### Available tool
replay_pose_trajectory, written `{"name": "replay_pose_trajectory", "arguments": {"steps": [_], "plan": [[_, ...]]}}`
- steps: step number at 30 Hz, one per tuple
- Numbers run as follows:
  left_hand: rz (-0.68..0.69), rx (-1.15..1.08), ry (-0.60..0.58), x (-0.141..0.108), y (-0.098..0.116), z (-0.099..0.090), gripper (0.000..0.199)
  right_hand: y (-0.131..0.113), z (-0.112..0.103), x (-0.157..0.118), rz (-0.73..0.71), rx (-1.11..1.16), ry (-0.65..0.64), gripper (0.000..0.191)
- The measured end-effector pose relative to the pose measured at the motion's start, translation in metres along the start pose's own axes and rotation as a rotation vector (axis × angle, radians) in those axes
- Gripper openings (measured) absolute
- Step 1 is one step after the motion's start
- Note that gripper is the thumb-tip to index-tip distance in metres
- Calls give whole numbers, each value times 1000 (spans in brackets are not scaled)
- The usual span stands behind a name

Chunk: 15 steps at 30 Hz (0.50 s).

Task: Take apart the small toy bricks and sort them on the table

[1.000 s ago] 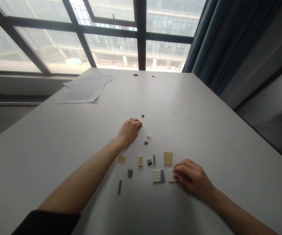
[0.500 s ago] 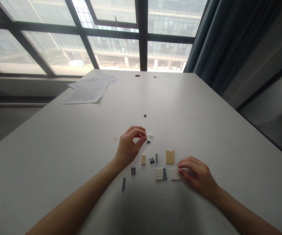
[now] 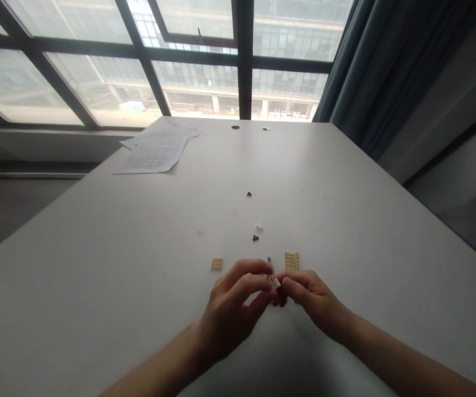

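Note:
My left hand [image 3: 242, 303] is closed on a small white piece [image 3: 274, 281], its fingers pinching the piece from the left. My right hand [image 3: 318, 298] meets it at the piece's right side, thumb and fingers pressed together; what they grip is too small to make out. Just beyond my right hand lies a tan studded block [image 3: 291, 261]. Left of my left hand's fingers is a smaller tan studded plate [image 3: 217, 264]. The end of a dark grey strip [image 3: 269, 259] shows behind the fingertips. My hands hide the area beneath them.
Farther forward on the white table [image 3: 172, 215] are a small dark piece [image 3: 255, 238], a small white piece [image 3: 258, 227] and another dark piece [image 3: 249, 194]. Printed papers [image 3: 153, 154] lie at the far left. A window and a dark curtain [image 3: 357, 71] stand beyond.
My left hand has moved right and nearer, and my right hand has moved left to meet it. The small tan plate now lies farther left and is turned. A white piece is now between my hands.

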State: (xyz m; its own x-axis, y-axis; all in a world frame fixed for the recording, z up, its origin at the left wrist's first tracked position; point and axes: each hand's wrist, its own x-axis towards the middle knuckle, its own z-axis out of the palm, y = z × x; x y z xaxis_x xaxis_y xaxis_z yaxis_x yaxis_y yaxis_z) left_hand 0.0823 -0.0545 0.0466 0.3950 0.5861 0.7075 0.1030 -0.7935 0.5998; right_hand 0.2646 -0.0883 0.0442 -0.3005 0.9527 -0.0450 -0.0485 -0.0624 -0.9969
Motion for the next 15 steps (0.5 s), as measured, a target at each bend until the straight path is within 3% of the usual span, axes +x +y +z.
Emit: {"name": "replay_pose_trajectory", "arguments": {"steps": [5,15], "plan": [[43,23,-33,-6,-1,0,24,4,10,6,11,79,6,33],[62,168,-226,-6,-10,-4,35,6,6,1,-112,-289,142,20]]}}
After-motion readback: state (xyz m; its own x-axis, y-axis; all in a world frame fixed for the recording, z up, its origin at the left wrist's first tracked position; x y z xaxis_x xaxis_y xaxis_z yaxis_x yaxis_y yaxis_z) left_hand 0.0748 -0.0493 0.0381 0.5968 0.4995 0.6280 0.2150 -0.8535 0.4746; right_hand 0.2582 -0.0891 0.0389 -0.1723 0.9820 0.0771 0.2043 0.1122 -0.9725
